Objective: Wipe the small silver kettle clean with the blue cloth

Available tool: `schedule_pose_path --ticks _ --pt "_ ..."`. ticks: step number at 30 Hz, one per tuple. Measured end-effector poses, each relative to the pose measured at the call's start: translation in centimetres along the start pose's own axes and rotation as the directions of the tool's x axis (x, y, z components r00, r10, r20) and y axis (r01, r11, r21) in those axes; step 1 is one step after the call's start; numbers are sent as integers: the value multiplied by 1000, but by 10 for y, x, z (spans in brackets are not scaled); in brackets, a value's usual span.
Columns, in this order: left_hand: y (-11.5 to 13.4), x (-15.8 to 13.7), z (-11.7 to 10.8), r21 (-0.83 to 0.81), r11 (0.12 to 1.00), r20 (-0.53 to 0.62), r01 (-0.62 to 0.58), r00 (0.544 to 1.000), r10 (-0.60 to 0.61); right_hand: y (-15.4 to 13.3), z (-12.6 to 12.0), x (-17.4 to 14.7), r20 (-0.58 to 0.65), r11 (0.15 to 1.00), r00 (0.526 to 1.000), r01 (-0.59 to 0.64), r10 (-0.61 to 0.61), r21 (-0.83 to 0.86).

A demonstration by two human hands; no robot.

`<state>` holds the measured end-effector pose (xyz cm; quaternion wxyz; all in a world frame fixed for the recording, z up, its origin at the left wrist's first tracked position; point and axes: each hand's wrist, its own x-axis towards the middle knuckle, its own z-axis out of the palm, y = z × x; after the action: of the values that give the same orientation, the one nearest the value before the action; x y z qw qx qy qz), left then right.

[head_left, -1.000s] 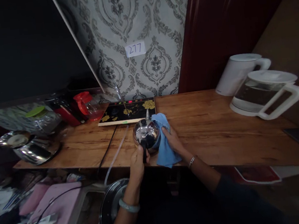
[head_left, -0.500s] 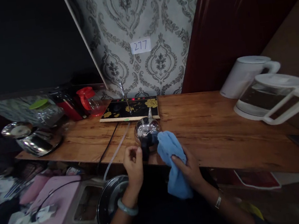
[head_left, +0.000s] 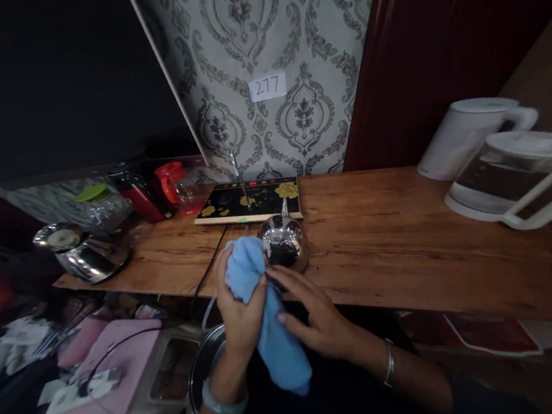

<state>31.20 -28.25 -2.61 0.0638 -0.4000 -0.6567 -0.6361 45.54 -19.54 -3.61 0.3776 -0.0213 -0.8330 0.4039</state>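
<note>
My left hand (head_left: 241,314) is closed around a bunched blue cloth (head_left: 245,267), whose lower end (head_left: 286,362) hangs down in front of the table edge. Close beside it is my right hand (head_left: 318,318), fingers stretched out and thumb apart, its fingertips at the cloth's right side. Just beyond both hands a small shiny metal kettle (head_left: 284,240) stands upright on the table, its spout towards the wall. The cloth and my right hand hide its near side and its black handle.
Behind the kettle lies a black panel with gold flowers and a thin metal tap (head_left: 239,178). A larger metal kettle (head_left: 90,258) and a red-lidded jug (head_left: 176,185) stand left. Two white kettles (head_left: 477,184) stand right. The wooden table's front edge (head_left: 367,303) runs below.
The blue cloth has passed from my right hand to my left, moving leftward. My right hand has let go, its fingers now stretched. The view has shifted slightly left.
</note>
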Motion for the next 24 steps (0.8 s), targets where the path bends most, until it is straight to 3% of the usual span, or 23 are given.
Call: schedule_pose_path --ticks 2,5,10,13,16,19,22,24 --pt "-13 18 3 131 983 85 -126 990 116 7 -1 -4 -89 997 994 -68 71 30" --pt "-33 29 8 250 941 268 -228 950 159 18 -7 -12 -162 983 971 -164 176 85" --pt "-46 21 -2 450 835 418 -317 901 117 32 -24 -25 -179 954 939 -275 293 117" --pt "-50 21 -17 508 810 477 -293 879 18 38 -31 -27 -210 930 906 -348 366 121" --pt "-59 33 -26 395 901 457 -180 889 -23 44 -33 -28 -221 898 871 -415 439 147" --pt "-63 61 -22 137 991 272 -8 962 -30 47 -33 -29 -213 872 847 -459 488 171" --pt "-56 96 -2 -130 983 153 127 982 -107 51 -31 -32 -204 864 841 -472 502 177" --pt "-48 116 15 -276 938 217 210 964 -152 54 -29 -34 -191 855 836 -483 515 191"
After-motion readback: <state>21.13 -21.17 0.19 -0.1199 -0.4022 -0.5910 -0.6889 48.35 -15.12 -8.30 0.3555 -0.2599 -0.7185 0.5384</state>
